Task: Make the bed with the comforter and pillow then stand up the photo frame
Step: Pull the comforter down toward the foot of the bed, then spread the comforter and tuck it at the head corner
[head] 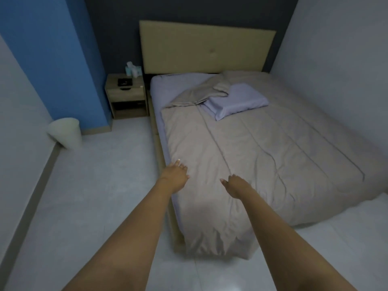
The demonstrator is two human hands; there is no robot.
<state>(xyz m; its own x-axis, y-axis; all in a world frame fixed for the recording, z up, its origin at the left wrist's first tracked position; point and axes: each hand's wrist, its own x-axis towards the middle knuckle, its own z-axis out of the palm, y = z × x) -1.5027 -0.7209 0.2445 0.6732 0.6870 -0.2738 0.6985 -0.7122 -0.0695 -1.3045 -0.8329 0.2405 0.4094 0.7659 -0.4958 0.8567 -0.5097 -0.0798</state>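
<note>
A beige comforter (262, 156) lies spread over most of the bed, its top left corner folded back so the lilac sheet (168, 85) shows. A lilac pillow (237, 102) rests on top of the comforter near the middle of the bed's upper half. My left hand (175, 175) hovers at the comforter's near left edge, fingers apart, holding nothing. Over the comforter to its right, my right hand (232, 184) is likewise open and empty. A dark photo frame (125, 81) lies flat on the nightstand (126, 95).
A tan padded headboard (205, 47) stands against the dark wall. A tissue box (133, 69) sits at the back of the nightstand. A white waste bin (66, 132) stands by the left wall. Pale tiled floor runs along the bed's left and foot.
</note>
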